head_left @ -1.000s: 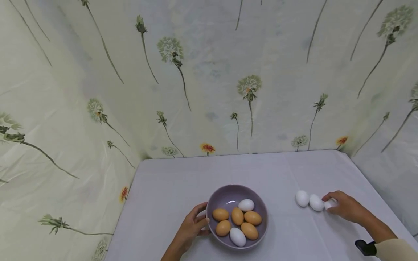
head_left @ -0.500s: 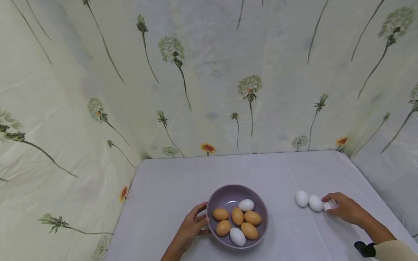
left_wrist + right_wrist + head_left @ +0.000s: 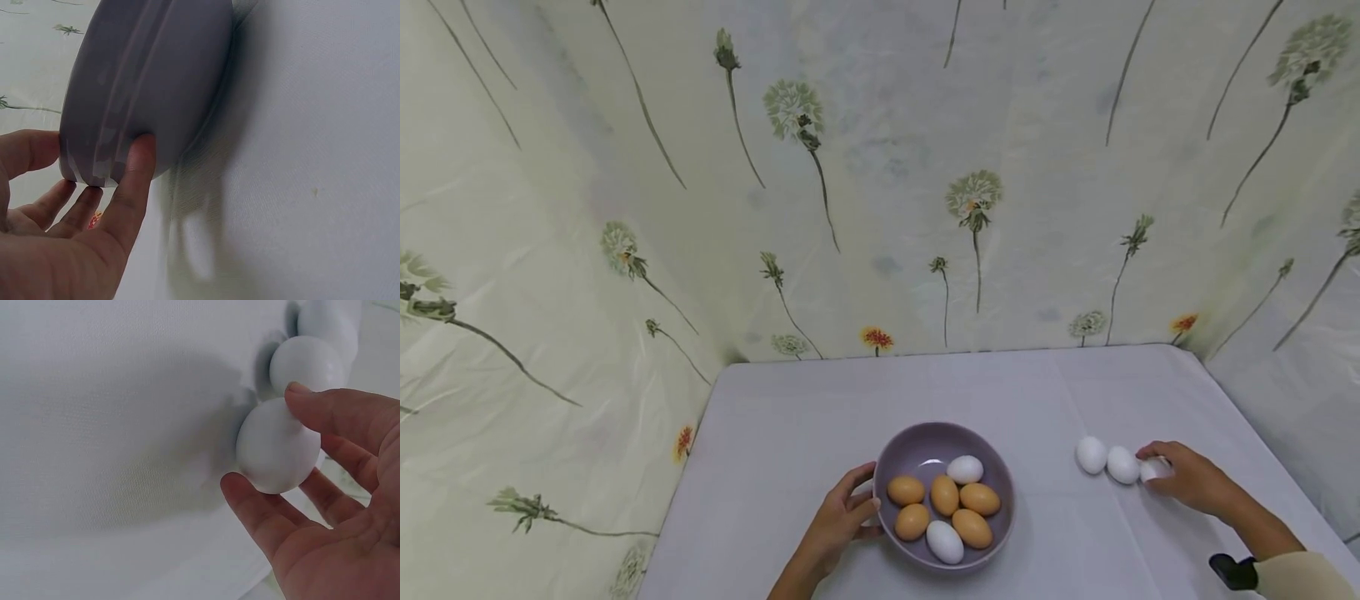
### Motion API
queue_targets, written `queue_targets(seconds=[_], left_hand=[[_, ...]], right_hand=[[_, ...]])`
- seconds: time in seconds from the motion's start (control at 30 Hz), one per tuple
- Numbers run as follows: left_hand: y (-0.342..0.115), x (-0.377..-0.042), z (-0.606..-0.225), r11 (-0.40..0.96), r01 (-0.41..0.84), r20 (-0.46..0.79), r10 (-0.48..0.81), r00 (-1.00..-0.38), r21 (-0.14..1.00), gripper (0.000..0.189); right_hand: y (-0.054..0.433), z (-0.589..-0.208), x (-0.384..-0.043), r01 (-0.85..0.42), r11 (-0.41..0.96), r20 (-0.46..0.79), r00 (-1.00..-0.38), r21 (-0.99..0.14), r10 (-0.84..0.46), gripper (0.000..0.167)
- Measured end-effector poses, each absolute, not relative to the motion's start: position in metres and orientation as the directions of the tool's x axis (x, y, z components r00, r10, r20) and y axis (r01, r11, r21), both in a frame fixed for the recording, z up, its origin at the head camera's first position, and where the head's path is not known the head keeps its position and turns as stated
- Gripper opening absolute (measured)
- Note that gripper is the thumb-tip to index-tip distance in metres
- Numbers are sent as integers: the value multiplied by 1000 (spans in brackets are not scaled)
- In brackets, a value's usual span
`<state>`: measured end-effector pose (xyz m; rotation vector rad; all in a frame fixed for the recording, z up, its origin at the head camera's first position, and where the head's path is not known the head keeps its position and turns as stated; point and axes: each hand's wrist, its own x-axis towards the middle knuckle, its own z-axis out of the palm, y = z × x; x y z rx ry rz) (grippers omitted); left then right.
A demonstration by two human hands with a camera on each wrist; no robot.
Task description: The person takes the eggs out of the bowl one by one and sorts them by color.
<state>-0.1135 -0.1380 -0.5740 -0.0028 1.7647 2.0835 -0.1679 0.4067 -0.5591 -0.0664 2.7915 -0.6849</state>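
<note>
My left hand point(image 3: 842, 517) holds the side of a round purple bowl point(image 3: 895, 454), its fingers spread along the wall. In the left wrist view the bowl's outer wall point(image 3: 169, 75) fills the top, with fingertips touching it near the rim and lower down. Several brown eggs point(image 3: 944, 495) and two white ones, an upper point(image 3: 965, 469) and a lower point(image 3: 944, 542), lie inside. On the right, my right hand point(image 3: 1187, 479) grips a white egg point(image 3: 275, 447) between thumb and fingers. That egg sits at the end of a row with a middle white egg point(image 3: 1123, 465) and an outer white egg point(image 3: 1091, 455).
A pale cloth covers the table point(image 3: 820, 408). Behind it and along both sides hangs a curtain point(image 3: 880, 167) printed with dandelions. A dark strap-like piece point(image 3: 1232, 572) shows at the right wrist, beside a cream sleeve point(image 3: 1307, 577).
The right hand and the row of white eggs have shifted very slightly left. The left hand has stayed at the bowl, and the eggs inside lie as before.
</note>
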Motion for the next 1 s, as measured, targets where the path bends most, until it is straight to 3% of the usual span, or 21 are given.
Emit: queue_targets(seconds=[0.17, 0.23, 0.53, 1.0], left_hand=[[-138, -115, -574, -117, -307, -259, 310, -915, 944, 62], [-138, -115, -573, -115, -311, -263, 311, -913, 943, 62], [-139, -115, -570, -121, -286, -236, 318, -918, 950, 59], [-139, -113, -574, -122, -283, -231, 324, -917, 951, 59]], right_hand=[[407, -555, -164, 9, 896, -229, -968, -444, -103, 77], [405, -552, -163, 22, 903, -207, -975, -428, -75, 79], [355, -506, -158, -67, 888, -57, -993, -454, -104, 65], [269, -467, -158, -188, 808, 0, -974, -558, -226, 57]])
